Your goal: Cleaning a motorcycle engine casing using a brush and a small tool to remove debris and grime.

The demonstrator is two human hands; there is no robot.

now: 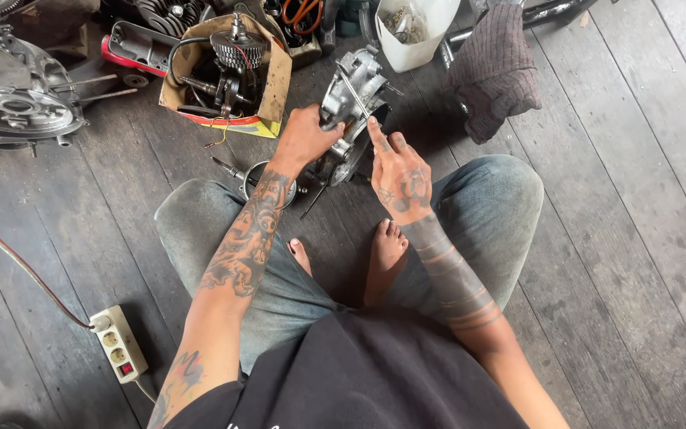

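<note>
Engine case (348, 111) propped upright on floor (613, 238), just ahead of crossed feet. Left hand (305, 137) clamped on its left edge; right hand (398, 171) loosely spread, fingertips touching right side. Could tip toward box (267, 87) if grip slackens; loose rod (355, 94) might slide off.

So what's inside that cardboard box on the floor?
The cardboard box holds a dark finned engine cylinder on top, black metal parts and thin wires beneath it. Whatever lies at the bottom is covered by those parts.

left hand (305, 137) clenched; right hand (399, 176) open (tattooed)
</note>
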